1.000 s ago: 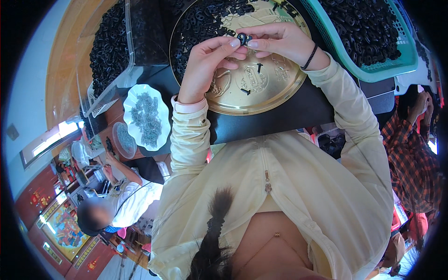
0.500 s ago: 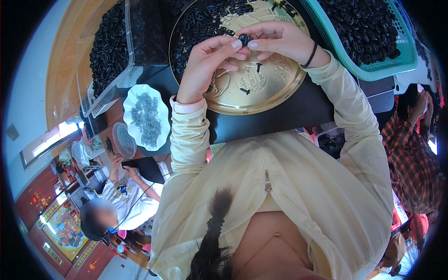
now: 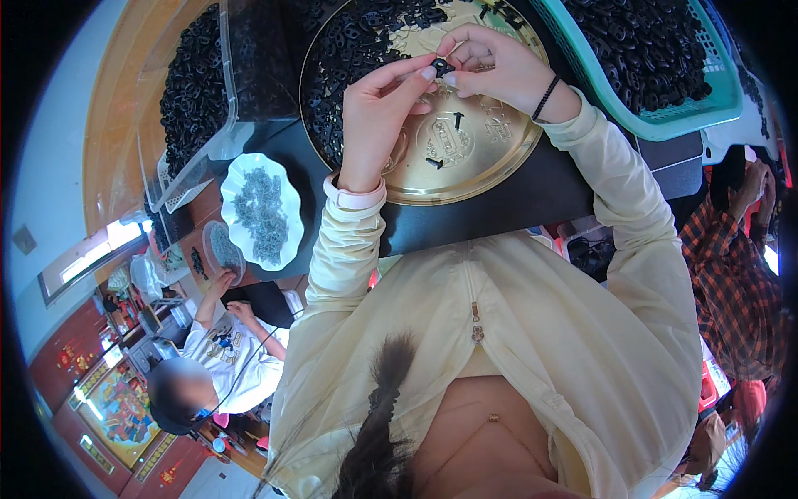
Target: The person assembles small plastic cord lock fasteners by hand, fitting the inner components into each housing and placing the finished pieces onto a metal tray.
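Note:
My left hand and my right hand meet above a round gold tray. Together their fingertips pinch one small black plastic part. A heap of the same black parts fills the tray's far left side. A few loose black pieces lie on the tray's bare middle, under my hands. A black band circles my right wrist and a pale strap my left wrist.
A teal basket of black parts stands at the right. A clear bin of black parts is at the left, with a white scalloped dish of small grey pieces below it. A seated person is lower left, another in plaid at right.
My hands stay together on the small black part, with only slight finger shifts. The seated person at lower left has moved an arm.

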The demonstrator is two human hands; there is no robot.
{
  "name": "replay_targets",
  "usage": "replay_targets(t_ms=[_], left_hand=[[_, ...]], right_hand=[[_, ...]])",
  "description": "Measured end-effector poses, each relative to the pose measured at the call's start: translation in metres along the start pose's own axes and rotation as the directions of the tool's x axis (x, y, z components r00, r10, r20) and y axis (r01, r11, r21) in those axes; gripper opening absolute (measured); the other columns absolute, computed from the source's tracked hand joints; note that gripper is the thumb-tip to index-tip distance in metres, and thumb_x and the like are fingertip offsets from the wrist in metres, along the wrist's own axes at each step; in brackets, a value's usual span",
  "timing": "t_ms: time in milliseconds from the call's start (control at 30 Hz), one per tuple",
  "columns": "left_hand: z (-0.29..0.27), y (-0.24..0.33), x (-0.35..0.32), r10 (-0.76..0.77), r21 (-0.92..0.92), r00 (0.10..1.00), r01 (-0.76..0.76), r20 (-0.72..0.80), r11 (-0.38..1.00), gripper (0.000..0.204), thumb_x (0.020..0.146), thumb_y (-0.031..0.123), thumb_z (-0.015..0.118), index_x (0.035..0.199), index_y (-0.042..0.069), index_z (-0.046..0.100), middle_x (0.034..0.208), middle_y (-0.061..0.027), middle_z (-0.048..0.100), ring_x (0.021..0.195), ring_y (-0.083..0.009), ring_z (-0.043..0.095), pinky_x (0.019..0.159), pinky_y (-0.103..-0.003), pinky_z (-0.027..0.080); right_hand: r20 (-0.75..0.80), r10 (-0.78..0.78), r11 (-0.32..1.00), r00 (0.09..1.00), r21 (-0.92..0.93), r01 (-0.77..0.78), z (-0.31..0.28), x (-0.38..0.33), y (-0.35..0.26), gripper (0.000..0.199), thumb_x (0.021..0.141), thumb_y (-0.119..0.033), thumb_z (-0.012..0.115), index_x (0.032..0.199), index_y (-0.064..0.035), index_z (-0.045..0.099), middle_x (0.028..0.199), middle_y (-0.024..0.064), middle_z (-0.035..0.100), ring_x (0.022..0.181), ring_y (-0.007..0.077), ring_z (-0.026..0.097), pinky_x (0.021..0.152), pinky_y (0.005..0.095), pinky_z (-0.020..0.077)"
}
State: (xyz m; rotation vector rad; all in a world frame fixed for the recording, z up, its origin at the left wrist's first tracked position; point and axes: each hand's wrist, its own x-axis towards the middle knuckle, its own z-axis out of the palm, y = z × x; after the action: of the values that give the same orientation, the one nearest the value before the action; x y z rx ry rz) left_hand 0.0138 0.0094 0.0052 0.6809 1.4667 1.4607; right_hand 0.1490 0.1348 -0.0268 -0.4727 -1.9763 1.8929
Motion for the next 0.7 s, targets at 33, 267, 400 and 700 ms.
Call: replay_targets(t_ms=[33, 267, 400, 700], left_hand=[[0.0010, -0.0002, -0.0005, 0.000, 0.000, 1.000, 0.000, 0.000, 1.000, 0.022, 0.083, 0.006, 0.062, 0.105, 0.003, 0.064, 0.082, -0.0038, 0.065, 0.071, -0.0043, 0.058, 0.056, -0.014, 0.046], [0.0074, -0.0045, -0.0022, 0.169, 0.245, 0.985, -0.159, -0.020, 0.956, 0.021, 0.084, 0.009, 0.062, 0.105, 0.006, 0.065, 0.086, -0.0019, 0.063, 0.071, -0.0054, 0.057, 0.059, -0.017, 0.049], [0.0057, -0.0052, 0.0000, 0.338, 0.262, 0.936, -0.302, -0.101, 0.916, 0.020, 0.085, 0.010, 0.061, 0.104, 0.005, 0.065, 0.088, -0.0025, 0.063, 0.072, -0.0063, 0.057, 0.062, -0.018, 0.050], [0.0039, -0.0001, -0.0012, 0.133, 0.135, 0.989, -0.124, -0.058, 0.983, 0.021, 0.084, 0.010, 0.062, 0.104, 0.003, 0.064, 0.092, -0.0046, 0.065, 0.080, -0.0087, 0.061, 0.063, -0.019, 0.050]], right_hand=[[0.010, -0.001, 1.000, 1.000, 0.011, 0.001, -0.0004, -0.0002, -0.0002, 0.032, 0.078, -0.007, 0.062, 0.108, -0.0056, 0.051, 0.084, 0.0052, 0.059, 0.073, 0.0112, 0.057, 0.063, 0.0225, 0.0475], [-0.001, 0.050, 0.999, 0.999, -0.015, -0.050, -0.0037, -0.0015, -0.0021, 0.035, 0.076, -0.007, 0.062, 0.109, -0.0061, 0.051, 0.085, 0.0054, 0.060, 0.074, 0.0119, 0.058, 0.064, 0.0226, 0.0476], [-0.011, 0.034, 0.987, 0.999, -0.155, -0.036, -0.0068, -0.0020, -0.0016, 0.035, 0.075, -0.008, 0.064, 0.107, -0.0062, 0.051, 0.084, 0.0048, 0.061, 0.075, 0.0119, 0.059, 0.066, 0.0222, 0.0476], [-0.032, 0.028, 0.998, 0.999, -0.061, -0.030, -0.0040, -0.0019, 0.0010, 0.034, 0.076, -0.009, 0.064, 0.107, -0.0068, 0.051, 0.083, 0.0040, 0.060, 0.075, 0.0114, 0.058, 0.067, 0.0226, 0.0475]])
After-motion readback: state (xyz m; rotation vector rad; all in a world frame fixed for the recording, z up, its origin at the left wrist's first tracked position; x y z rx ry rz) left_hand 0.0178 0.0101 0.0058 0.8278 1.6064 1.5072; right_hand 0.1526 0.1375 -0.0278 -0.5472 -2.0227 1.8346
